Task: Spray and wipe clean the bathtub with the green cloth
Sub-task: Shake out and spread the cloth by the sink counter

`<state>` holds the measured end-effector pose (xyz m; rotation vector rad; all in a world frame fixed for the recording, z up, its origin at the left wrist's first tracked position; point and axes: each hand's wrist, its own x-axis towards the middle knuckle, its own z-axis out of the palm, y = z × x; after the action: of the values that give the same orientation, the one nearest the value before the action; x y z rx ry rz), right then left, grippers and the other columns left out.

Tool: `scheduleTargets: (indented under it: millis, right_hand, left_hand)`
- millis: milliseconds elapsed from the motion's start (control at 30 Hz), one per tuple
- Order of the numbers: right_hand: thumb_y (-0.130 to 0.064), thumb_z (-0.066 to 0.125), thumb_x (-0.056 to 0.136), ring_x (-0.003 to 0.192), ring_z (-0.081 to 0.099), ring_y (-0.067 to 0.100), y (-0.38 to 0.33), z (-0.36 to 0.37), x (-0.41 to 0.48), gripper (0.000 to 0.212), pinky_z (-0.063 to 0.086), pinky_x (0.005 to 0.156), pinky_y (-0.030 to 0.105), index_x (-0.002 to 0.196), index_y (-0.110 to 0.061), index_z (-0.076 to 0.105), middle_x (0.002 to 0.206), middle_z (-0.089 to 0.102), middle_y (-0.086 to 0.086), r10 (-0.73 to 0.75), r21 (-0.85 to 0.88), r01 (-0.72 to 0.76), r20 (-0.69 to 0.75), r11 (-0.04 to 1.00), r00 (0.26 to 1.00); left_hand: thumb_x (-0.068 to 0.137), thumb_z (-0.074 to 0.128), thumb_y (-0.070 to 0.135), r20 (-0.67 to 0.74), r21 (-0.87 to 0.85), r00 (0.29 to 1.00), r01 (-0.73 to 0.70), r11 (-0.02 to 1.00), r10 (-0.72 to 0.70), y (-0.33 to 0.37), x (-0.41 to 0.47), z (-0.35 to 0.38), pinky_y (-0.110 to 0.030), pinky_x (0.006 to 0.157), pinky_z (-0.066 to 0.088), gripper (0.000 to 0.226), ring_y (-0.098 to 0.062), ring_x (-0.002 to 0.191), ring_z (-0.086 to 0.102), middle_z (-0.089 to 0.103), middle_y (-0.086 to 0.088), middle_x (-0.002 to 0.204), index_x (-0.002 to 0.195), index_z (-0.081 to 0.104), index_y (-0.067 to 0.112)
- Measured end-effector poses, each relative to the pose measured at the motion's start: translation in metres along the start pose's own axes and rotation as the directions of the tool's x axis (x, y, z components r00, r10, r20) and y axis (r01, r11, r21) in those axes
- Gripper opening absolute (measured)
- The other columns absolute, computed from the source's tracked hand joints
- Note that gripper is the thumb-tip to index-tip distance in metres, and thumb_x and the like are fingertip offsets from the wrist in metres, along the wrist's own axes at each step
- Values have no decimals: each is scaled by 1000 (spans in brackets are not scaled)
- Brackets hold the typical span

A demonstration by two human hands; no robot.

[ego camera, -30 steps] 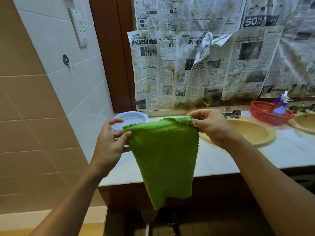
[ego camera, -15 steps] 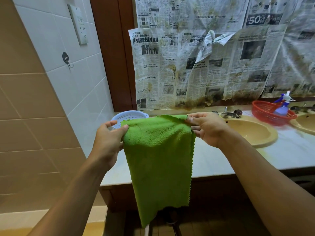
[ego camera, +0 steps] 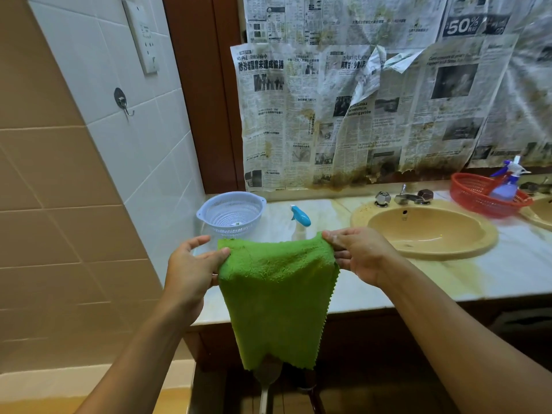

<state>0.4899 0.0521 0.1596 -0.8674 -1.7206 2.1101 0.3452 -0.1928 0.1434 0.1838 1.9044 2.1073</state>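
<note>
Green cloth (ego camera: 277, 297) held up at mid-scene, in front of the near edge of the counter (ego camera: 448, 279) and clear of it; top left corner pinched between thumb and fingertips of the left hand (ego camera: 191, 270), the other fingers loosely spread; top right corner gripped by the right hand (ego camera: 361, 258), fingers curled over the hem; both hands closed on fabric and nothing else. Top edge sagging a little between the two grips, the rest hanging free and narrowing toward the floor; plainly soft, limp and light, with a fuzzy pile and a zigzag-cut border along the right side; no stiffness to push with, so probably best folded or bunched into a pad under a flat palm for wiping, a corner pinch being enough only for carrying or shaking out. Wet or dry: cannot tell; likely heavier and clingier once sprayed. Just beyond the cloth on the counter, a spray bottle (ego camera: 300, 222) with a blue trigger, lower part hidden behind the hem; best taken round the neck, one finger on the trigger. Left of it, a white colander (ego camera: 231, 213). Tub itself not clearly in view; at the near left a beige ledge (ego camera: 74, 380), possibly its rim.
</note>
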Motion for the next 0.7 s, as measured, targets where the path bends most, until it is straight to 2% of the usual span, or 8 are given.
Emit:
scheduleTargets:
  millis: [100,167,267,333,400,500,633,700]
  right_hand:
    - [-13,72,92,76,70,24,-17,9,12,23,58,69,30,103,7,70,94,72,18,-47,73,47,-5,996,999]
    - [-25,73,88,89,68,31,-31,11,18,27,56,82,33,100,0,69,102,67,22,-140,206,118,99,971,985]
    - [-29,67,94,104,71,30,6,13,18,34,55,98,47,117,-4,70,115,74,16,-10,-44,24,293,999,956]
    - [-11,68,96,91,72,31,55,19,20,17,57,91,47,105,3,73,105,75,22,122,-241,-73,195,968,973]
    - [-7,72,93,80,71,27,89,22,27,9,55,76,39,94,2,74,94,75,21,168,-349,-145,35,926,985]
    - [-14,81,87,87,72,30,103,25,34,17,55,72,39,94,-2,72,94,76,17,244,-295,-253,-70,921,967]
    - [-2,68,94,66,71,22,94,29,32,9,55,63,35,101,2,71,86,73,14,277,-120,-271,38,955,960]
    - [4,63,95,87,75,27,86,25,34,28,58,77,38,122,-2,67,105,75,17,202,-32,-199,170,979,965]
  left_hand:
    - [92,72,-2,-17,-31,999,-41,999,40,17,13,1,-35,60,60,43,-21,65,71,74,-20,92,129,54,9]
    - [98,68,11,78,-149,993,-80,986,92,27,20,-1,-34,64,61,34,-21,76,74,76,-18,98,129,53,13]
    - [101,60,40,330,65,934,123,990,-138,-13,7,-12,-45,92,56,43,-29,103,73,76,-15,116,127,66,6]
    - [102,58,36,292,259,897,259,930,-332,-58,-6,-19,-48,98,54,41,-32,101,74,77,-19,111,114,73,0]
    - [104,59,32,170,313,902,332,890,-396,-89,-7,-25,-53,101,55,37,-36,101,74,78,-18,102,105,76,0]
    - [104,61,30,77,267,885,425,865,-459,-101,2,-31,-54,101,54,33,-37,100,74,79,-17,98,104,75,0]
    - [101,57,0,221,210,876,387,898,-429,-94,10,-34,-45,91,55,20,-38,98,72,74,-26,112,115,71,-1]
    - [100,54,-7,263,136,890,348,928,-372,-92,15,-38,-50,94,56,28,-40,102,72,74,-25,114,121,69,4]
